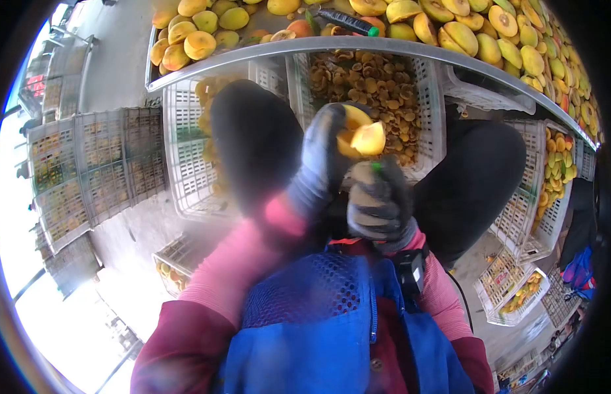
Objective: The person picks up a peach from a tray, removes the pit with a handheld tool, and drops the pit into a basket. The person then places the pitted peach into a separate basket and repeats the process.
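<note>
My left hand (322,148), in a grey-blue glove, has its fingers closed around a cut yellow peach (355,119). A pale, smooth-cut piece of peach (369,138) sits at the front of it, between my two hands. My right hand (382,203), in a grey and dark striped glove, is a fist just below. From its top pokes the green end of a tool (377,166); the rest is hidden in the fist. Both hands are above a white crate (431,111) that holds many small brownish fruit scraps (368,79).
A metal-edged table (305,44) ahead carries heaped yellow peaches (459,38), many halved, and a dark tool with a green end (348,21). Another white crate (187,157) stands left of my knees. Stacked crates (98,171) are farther left; fruit-filled crates (548,217) stand right.
</note>
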The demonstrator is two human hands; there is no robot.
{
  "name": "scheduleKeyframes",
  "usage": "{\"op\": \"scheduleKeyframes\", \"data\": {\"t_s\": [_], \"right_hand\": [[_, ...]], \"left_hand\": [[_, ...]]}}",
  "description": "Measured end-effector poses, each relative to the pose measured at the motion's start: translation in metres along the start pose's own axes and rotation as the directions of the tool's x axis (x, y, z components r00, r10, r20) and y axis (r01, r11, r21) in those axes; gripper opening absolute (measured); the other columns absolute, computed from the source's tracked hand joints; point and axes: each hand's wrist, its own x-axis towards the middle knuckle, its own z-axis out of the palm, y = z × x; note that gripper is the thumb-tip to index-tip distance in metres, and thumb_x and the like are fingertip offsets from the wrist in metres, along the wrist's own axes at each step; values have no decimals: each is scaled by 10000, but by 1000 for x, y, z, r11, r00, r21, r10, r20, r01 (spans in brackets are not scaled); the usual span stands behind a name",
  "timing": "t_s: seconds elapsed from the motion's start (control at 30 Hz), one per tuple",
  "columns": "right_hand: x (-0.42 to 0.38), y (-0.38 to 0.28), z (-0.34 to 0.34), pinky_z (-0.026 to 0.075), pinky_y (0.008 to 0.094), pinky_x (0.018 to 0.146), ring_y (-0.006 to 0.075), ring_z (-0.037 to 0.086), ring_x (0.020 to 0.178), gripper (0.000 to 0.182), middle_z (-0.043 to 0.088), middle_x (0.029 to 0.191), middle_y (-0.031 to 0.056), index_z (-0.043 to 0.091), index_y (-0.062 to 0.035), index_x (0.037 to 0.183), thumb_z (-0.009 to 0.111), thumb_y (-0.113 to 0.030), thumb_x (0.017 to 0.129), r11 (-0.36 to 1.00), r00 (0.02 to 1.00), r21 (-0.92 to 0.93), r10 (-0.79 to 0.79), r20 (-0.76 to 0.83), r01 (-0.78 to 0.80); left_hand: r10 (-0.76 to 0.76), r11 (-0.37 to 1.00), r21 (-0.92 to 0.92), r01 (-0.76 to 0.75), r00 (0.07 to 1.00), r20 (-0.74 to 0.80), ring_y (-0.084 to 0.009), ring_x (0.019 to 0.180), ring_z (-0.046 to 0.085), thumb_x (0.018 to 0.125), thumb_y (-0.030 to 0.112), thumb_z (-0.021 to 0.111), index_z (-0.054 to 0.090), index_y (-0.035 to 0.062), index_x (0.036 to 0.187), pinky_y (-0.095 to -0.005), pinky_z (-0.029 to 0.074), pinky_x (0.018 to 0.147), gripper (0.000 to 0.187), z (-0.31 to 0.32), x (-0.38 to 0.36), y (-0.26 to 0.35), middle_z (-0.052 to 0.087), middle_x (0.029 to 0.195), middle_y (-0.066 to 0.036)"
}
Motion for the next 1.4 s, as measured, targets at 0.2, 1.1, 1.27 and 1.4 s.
{"op": "scheduleKeyframes", "data": {"t_s": [0.2, 1.1, 1.27, 1.4], "right_hand": [[-6, -14, -12, 287, 214, 291, 73, 340, 392, 454, 365, 539, -22, 509, -75, 828, 338, -477, 954, 995, 945, -48, -101, -311, 91], [17, -42, 20, 386, 243, 470, 117, 482, 552, 322, 522, 734, 23, 549, -100, 1070, 506, -380, 916, 725, 582, -644, -641, -501, 244], [0, -55, 15, 434, 230, 546, 144, 550, 678, 370, 560, 812, 64, 519, -63, 1144, 494, -362, 926, 323, 551, -944, -801, -232, 73], [19, -34, 25, 486, 229, 638, 138, 576, 800, 394, 561, 949, 102, 434, 3, 1245, 521, -210, 924, -83, 457, -993, -882, 112, 84]], "left_hand": [[-143, 987, -85, 135, 985, -95, -200, 884, 577, 908, 158, 496, 552, -8, 1082, -316, 491, 763, 247, -47, -4, 9, 581, 994, -121], [49, 903, 386, -191, 936, 349, -177, 859, 629, 666, 269, 755, 546, 64, 1122, -294, 511, 724, 541, 11, 292, 37, 644, 989, -113], [158, 966, 178, -185, 975, 155, -163, 860, 610, 713, 156, 703, 563, 6, 1108, -274, 481, 783, 445, -13, 219, 67, 638, 965, -111], [-154, 938, -253, 235, 941, 302, -143, 959, 546, 754, 46, 627, 497, -35, 1166, -274, 452, 822, 440, -14, 117, 98, 585, 1033, -88]]}}
